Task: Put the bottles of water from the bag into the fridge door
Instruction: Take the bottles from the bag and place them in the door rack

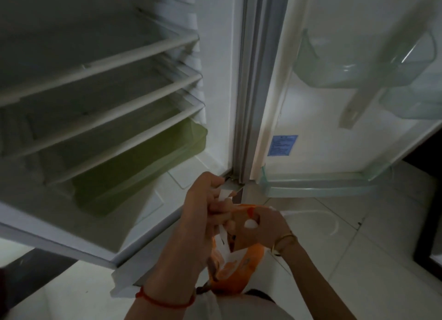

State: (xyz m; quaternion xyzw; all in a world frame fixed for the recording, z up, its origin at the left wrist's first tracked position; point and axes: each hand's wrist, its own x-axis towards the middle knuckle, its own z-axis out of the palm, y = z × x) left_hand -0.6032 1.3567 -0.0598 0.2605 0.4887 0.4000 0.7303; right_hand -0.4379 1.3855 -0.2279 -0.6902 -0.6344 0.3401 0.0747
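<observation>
With both hands, left [205, 207] and right [260, 226], gripping the orange bag's [236, 269] handles below the door rack [318, 188], we see no bottles; a fumbled handle could spill them.

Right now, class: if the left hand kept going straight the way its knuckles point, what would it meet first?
Probably the fridge's lower corner by the door hinge; the left hand, gripping the orange bag's handles, sits just short of it. Depth is uncertain.

Fridge door [334, 133] swung wide, its bottom door shelf [318, 184] bare and reachable from above. Upper door bins [358, 63] jut out overhead. Both hands crowd the orange bag [241, 269] low in front of the hinge post [251, 104], blocking that gap.
</observation>
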